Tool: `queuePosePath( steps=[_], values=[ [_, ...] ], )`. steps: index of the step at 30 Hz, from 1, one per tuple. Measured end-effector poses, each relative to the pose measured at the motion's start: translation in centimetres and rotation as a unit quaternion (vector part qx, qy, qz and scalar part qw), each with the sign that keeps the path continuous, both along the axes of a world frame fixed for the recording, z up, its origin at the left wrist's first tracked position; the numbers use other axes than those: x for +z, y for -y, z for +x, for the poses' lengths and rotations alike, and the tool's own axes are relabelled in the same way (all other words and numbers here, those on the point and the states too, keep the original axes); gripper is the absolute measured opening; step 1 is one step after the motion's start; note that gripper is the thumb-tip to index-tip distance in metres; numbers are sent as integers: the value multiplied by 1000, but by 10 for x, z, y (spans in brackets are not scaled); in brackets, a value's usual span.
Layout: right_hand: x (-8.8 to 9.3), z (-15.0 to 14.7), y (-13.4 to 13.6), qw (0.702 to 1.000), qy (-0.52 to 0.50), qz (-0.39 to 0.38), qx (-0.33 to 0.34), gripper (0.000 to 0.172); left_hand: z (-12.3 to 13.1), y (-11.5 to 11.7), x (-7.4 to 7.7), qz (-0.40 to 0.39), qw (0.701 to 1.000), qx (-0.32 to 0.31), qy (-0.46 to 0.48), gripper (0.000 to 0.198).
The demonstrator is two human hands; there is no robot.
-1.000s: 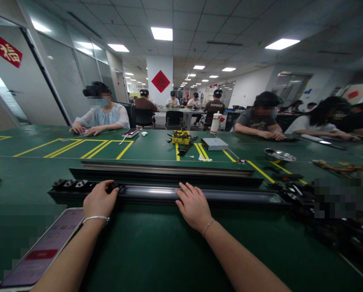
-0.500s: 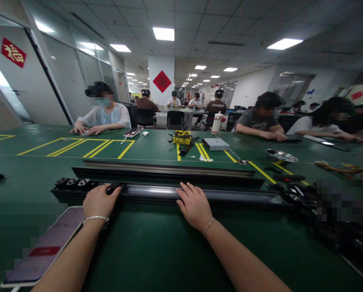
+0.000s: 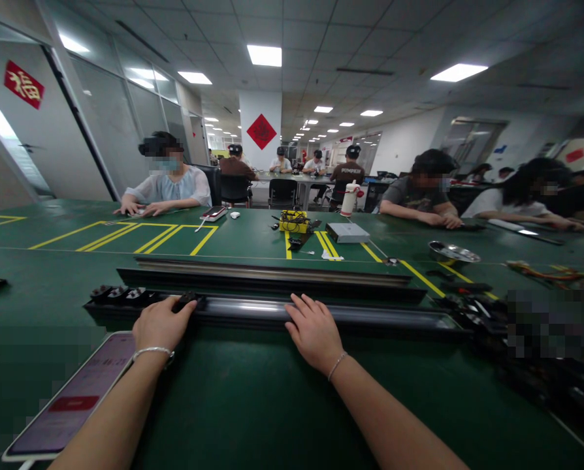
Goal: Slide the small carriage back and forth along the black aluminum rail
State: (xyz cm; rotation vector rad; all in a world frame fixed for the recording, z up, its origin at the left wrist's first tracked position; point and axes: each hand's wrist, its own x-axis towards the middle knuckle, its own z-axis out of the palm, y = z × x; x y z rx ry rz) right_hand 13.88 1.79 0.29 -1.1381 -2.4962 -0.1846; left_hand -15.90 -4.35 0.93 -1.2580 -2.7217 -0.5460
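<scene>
A long black metal channel [image 3: 385, 318] lies crosswise in front of me, its inside shiny grey. Several small black blocks with metal pieces on top [image 3: 135, 294] sit in a row at its left end. My left hand [image 3: 161, 324] reaches over the channel beside them, thumb and fingers closed about another small black block [image 3: 189, 300]; part of the fingers is hidden. Farther right, my right hand [image 3: 316, 331] lies on the channel's near edge with its fingers stretched out. Behind it runs a second long black rail [image 3: 272, 275].
A phone [image 3: 71, 401] lies by my left forearm. Dark parts [image 3: 483, 326] are piled at the right, near a metal bowl [image 3: 453, 252]. Across the green table [image 3: 253, 405] are a yellow box with cables [image 3: 294, 222], a grey box [image 3: 347, 232], a bottle [image 3: 351, 198] and seated people.
Both hands stay in the same places on the channel. The view has shifted very slightly.
</scene>
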Motion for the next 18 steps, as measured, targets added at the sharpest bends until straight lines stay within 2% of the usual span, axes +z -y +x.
queuePosePath(
  steps=[18],
  values=[
    [-1, 0, 0, 1000, 4, 1, -1, 37, 10, 2, 6, -6, 999, -41, -4, 52]
  ],
)
